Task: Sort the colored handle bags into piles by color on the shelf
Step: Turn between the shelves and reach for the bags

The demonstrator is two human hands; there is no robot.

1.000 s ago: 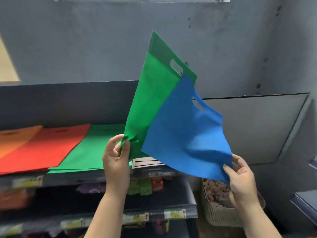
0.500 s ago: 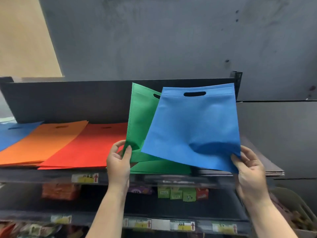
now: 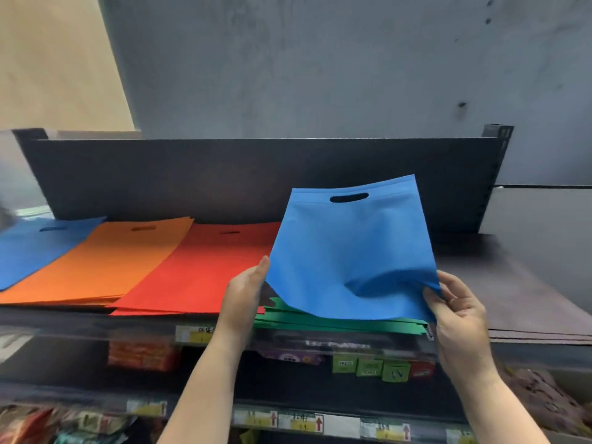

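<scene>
On the top shelf [image 3: 96, 318] lie flat piles of handle bags: blue [image 3: 38, 248] at the far left, then orange [image 3: 105, 261], red [image 3: 205, 270] and green [image 3: 339, 323]. A single blue bag [image 3: 349, 257] is held up over the green pile, its handle slot at the top. My right hand [image 3: 461, 318] pinches its lower right corner. My left hand [image 3: 245, 293] is beside the bag's lower left edge with straight fingers and holds nothing. Most of the green pile is hidden behind the raised bag.
A dark back panel [image 3: 224, 177] closes the shelf behind the piles. Dark flat sheets [image 3: 528, 302] lie on the shelf to the right of the green pile. Lower shelves with price labels [image 3: 301, 423] hold packaged goods. A grey wall rises behind.
The green bag left my left hand and now lies on the green pile. The blue bag came down lower, still pinched by my right hand. The view shifted left and down.
</scene>
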